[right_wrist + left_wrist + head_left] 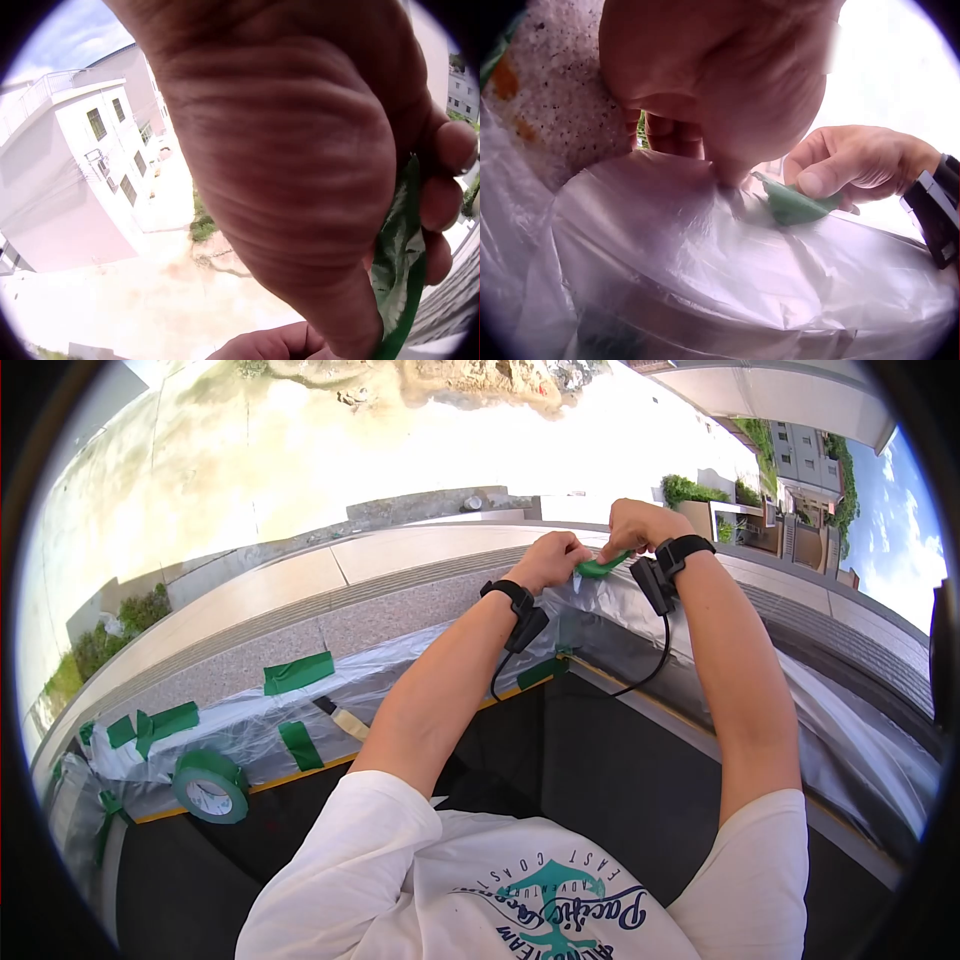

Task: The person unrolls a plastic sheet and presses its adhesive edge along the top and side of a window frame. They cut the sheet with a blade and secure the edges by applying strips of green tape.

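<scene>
A short strip of green tape (pixel 600 567) lies across the edge of the clear plastic sheet (pixel 682 225) at the corner of the ledge. My right hand (pixel 645 525) pinches this strip, thumb on one face and fingers beyond it; the right wrist view shows the tape (pixel 400 262) bent between them. Just left of it, my left hand (pixel 548 563) grips the upper edge of the sheet, thumb close beside the tape's torn end. In the left wrist view the left hand (pixel 720 75) covers part of that edge.
A roll of green tape (pixel 210 787) rests at the left against the plastic-covered side. Green tape pieces (pixel 298 673) hold the sheet to the speckled stone ledge (pixel 250 650). A brush-like tool with a pale handle (pixel 345 722) lies by the left forearm. Beyond the ledge is a drop to bright ground.
</scene>
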`<control>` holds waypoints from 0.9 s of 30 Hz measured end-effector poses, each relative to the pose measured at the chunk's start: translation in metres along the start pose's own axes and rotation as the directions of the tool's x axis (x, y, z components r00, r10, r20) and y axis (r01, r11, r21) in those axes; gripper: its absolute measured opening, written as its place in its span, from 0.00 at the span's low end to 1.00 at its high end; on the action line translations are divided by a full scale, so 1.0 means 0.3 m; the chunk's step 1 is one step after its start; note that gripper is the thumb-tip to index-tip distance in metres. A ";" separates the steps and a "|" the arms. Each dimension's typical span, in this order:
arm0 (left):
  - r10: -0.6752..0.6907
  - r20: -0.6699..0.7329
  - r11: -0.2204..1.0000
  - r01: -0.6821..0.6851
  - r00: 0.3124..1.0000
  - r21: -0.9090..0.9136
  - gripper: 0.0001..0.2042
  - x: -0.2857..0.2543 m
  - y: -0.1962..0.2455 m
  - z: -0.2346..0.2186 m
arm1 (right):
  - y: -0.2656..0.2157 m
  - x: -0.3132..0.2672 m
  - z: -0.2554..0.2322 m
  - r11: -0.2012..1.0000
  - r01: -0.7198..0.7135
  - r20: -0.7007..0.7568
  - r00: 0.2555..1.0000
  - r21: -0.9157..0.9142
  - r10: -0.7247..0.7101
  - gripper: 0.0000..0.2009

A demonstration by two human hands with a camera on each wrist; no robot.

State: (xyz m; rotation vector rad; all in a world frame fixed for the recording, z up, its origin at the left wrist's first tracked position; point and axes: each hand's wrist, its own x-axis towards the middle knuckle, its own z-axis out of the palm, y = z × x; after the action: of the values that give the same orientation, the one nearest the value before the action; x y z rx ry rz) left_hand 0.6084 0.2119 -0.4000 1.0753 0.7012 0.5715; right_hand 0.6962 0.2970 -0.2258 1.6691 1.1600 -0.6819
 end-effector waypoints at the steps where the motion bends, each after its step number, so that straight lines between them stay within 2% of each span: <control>1: -0.001 -0.001 1.000 0.001 1.000 -0.001 0.13 0.004 -0.009 0.005 | 0.000 -0.001 0.000 0.999 -0.006 0.008 1.000 -0.035 0.007 0.21; 3: 0.033 -0.028 0.999 -0.032 0.999 0.022 0.13 0.012 -0.026 0.012 | -0.005 0.002 -0.001 0.997 -0.010 0.014 1.000 -0.072 0.011 0.24; 9: 0.004 -0.038 1.000 -0.003 0.999 0.025 0.13 -0.006 0.001 0.006 | -0.038 -0.019 -0.001 0.986 0.022 -0.034 0.999 -0.164 -0.028 0.27; 11: -0.020 -0.037 0.999 0.021 0.999 0.033 0.12 -0.010 0.016 0.004 | -0.043 -0.021 0.003 0.966 0.043 -0.092 0.993 -0.256 -0.069 0.27; 12: -0.044 -0.039 0.998 0.045 0.998 0.042 0.12 -0.011 0.025 0.002 | -0.037 -0.020 0.009 0.965 0.042 -0.093 0.993 -0.257 -0.068 0.27; 13: -0.043 -0.039 0.998 0.044 0.998 0.042 0.12 -0.009 0.014 0.007 | -0.031 -0.017 0.021 0.962 0.072 -0.158 0.981 -0.262 -0.116 0.25; 14: 0.016 -0.080 0.999 -0.013 0.997 0.038 0.11 -0.008 0.002 0.013 | -0.024 -0.013 0.028 0.958 0.101 -0.221 0.961 -0.269 -0.164 0.25; 15: 0.073 -0.120 0.997 -0.069 0.990 0.038 0.11 -0.007 -0.010 0.017 | -0.018 -0.006 0.030 0.958 0.101 -0.222 0.961 -0.269 -0.164 0.25; 16: 0.074 -0.122 0.997 -0.070 0.990 0.039 0.11 -0.020 -0.002 0.015 | -0.019 -0.005 0.027 0.960 0.098 -0.201 0.967 -0.263 -0.154 0.25; 17: 0.179 -0.269 0.983 -0.162 0.946 0.084 0.11 -0.055 0.017 0.011 | -0.021 -0.009 0.024 0.962 0.095 -0.179 0.973 -0.256 -0.144 0.25; 18: 0.281 -0.402 0.959 -0.243 0.871 0.143 0.10 -0.091 0.037 0.007 | -0.023 -0.012 0.019 0.962 0.094 -0.179 0.973 -0.255 -0.143 0.25; 19: 0.227 -0.270 0.971 -0.196 0.936 0.138 0.11 -0.134 0.075 -0.011 | -0.033 -0.025 0.008 0.968 0.062 -0.123 0.988 -0.243 -0.094 0.25; 20: 0.228 -0.266 0.970 -0.196 0.937 0.141 0.11 -0.153 0.074 0.001 | -0.037 -0.034 0.001 0.972 0.029 -0.067 0.997 -0.233 -0.046 0.27; 22: 0.340 -0.163 0.929 -0.304 0.926 0.209 0.12 -0.179 0.074 0.013 | -0.041 -0.053 -0.003 0.979 0.018 -0.074 0.997 -0.202 -0.034 0.26; 24: 0.369 -0.160 0.917 -0.330 0.916 0.225 0.13 -0.184 0.076 0.018 | -0.046 -0.063 -0.007 0.985 0.005 -0.083 0.996 -0.175 -0.020 0.26; 26: 0.510 -0.133 0.820 -0.433 0.850 0.374 0.13 -0.184 0.081 0.025 | -0.041 -0.061 -0.003 0.983 0.020 -0.098 0.994 -0.180 -0.038 0.26; 27: 0.510 -0.130 0.820 -0.434 0.850 0.373 0.13 -0.182 0.081 0.027 | -0.038 -0.059 0.000 0.984 0.018 -0.097 0.995 -0.178 -0.036 0.26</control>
State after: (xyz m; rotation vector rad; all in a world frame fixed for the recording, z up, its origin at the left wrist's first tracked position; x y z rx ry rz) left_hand 0.5768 0.1770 -0.3625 1.5381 0.7428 1.0488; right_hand 0.6788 0.2913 -0.2154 1.5539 1.2784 -0.5007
